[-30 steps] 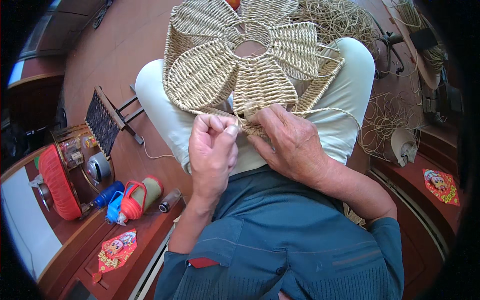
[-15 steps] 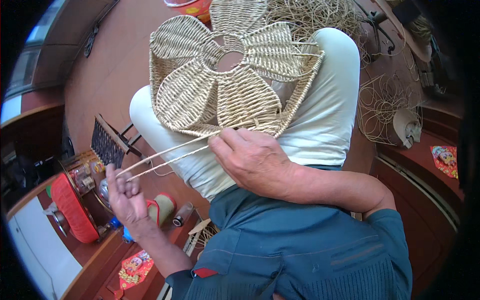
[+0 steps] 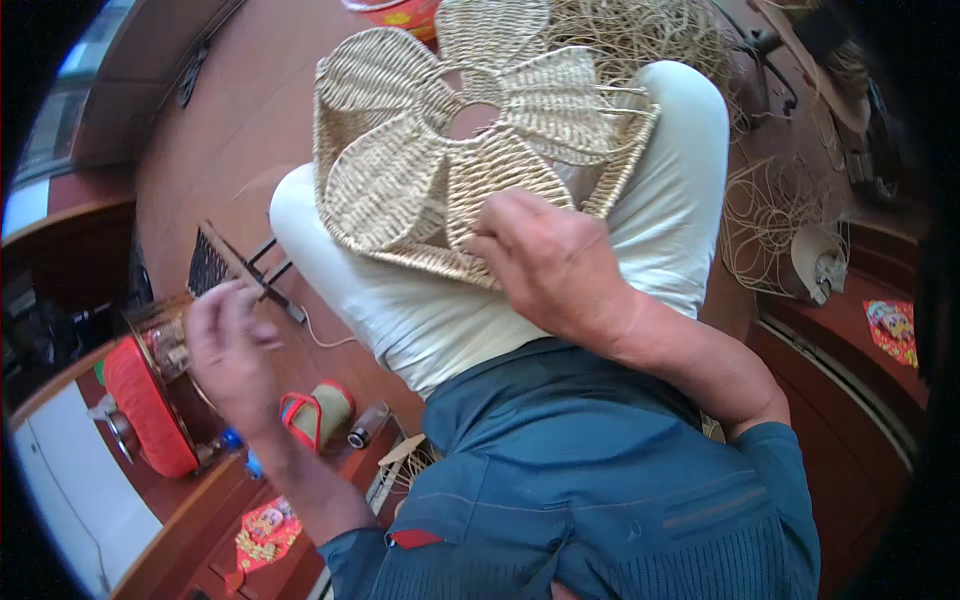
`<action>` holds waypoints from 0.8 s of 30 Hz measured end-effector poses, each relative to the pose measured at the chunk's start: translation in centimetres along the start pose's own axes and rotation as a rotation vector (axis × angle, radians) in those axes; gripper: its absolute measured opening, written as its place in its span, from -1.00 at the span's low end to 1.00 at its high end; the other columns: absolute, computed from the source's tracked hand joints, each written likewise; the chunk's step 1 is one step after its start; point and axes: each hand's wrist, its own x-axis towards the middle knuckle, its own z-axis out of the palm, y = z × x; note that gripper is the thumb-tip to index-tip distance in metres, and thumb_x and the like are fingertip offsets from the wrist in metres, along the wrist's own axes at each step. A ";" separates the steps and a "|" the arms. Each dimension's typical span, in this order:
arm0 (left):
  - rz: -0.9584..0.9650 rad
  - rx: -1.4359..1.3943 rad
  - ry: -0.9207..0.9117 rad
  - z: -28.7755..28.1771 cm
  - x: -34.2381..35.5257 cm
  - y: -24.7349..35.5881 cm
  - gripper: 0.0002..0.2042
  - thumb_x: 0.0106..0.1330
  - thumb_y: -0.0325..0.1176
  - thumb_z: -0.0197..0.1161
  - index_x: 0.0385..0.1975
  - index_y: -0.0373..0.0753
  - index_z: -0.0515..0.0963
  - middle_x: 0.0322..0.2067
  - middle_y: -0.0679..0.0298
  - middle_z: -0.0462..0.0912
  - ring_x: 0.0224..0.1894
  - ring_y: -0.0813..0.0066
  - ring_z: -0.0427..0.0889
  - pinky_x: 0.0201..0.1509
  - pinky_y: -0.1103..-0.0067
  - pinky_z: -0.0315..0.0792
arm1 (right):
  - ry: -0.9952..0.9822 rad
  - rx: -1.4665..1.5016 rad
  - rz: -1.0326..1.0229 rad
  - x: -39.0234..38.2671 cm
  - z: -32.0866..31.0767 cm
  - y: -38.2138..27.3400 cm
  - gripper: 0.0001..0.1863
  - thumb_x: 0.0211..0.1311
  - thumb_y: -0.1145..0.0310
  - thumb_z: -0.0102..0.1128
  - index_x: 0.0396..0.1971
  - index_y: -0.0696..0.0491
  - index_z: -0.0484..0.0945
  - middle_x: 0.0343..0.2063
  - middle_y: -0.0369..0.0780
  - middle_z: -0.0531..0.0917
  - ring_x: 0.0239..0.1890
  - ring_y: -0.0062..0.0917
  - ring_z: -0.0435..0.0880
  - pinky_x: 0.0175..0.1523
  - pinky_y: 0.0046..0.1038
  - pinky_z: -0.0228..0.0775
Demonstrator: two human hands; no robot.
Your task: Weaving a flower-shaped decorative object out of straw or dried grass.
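A woven flower-shaped piece point(image 3: 385, 190) of pale twisted cord rests across my knees, with several petals around a round hole and a thick woven border. My right hand point(image 3: 555, 265) is closed in a pinch over the lower petal, near the border. Its fingers hide whatever they grip. Off to the left, my left hand point(image 3: 235, 345) is raised away from the weave, its slightly blurred fingers apart and no cord visible in them. Short cord ends point(image 3: 625, 98) stick out at the right petal.
Loose cord point(image 3: 650, 45) lies heaped beyond my right knee, with another tangle point(image 3: 765, 225) on the floor at right. A small dark stool point(image 3: 235, 255), a red-covered object point(image 3: 150, 405), a glass bottle point(image 3: 369, 425) and a green-and-red cylinder point(image 3: 325, 412) are at left.
The two cord strands stretched between my hands no longer show. My left hand has moved slightly up and left; my right hand has shifted up and right onto the lower petal.
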 end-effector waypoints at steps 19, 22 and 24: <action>0.822 0.401 -0.428 12.9 -5.8 1.8 -0.55 0.11 -0.58 0.42 0.06 -0.12 0.75 -0.09 0.24 0.69 -0.11 0.22 0.72 -0.04 0.32 0.65 | -0.026 0.082 0.098 0.6 -0.5 0.3 -0.88 0.36 0.41 0.36 -0.25 0.10 0.59 -0.37 -0.10 0.68 -0.31 -0.14 0.75 -0.20 -0.18 0.58; 0.801 0.496 -0.498 12.8 -5.2 2.1 -0.59 0.12 -0.58 0.40 0.02 -0.15 0.74 -0.09 0.24 0.68 -0.12 0.20 0.70 -0.07 0.33 0.64 | -0.010 0.110 0.101 0.3 -0.8 0.1 -0.89 0.35 0.43 0.37 -0.26 0.10 0.61 -0.38 -0.11 0.68 -0.32 -0.15 0.76 -0.20 -0.18 0.58; 0.739 0.300 -0.472 13.0 -5.0 2.3 -0.67 0.22 -0.62 0.34 -0.01 -0.21 0.71 -0.08 0.20 0.69 -0.16 0.23 0.71 -0.11 0.38 0.63 | -0.028 0.080 0.082 0.1 -0.7 0.0 -0.90 0.34 0.45 0.37 -0.26 0.10 0.62 -0.38 -0.11 0.68 -0.32 -0.15 0.76 -0.19 -0.19 0.59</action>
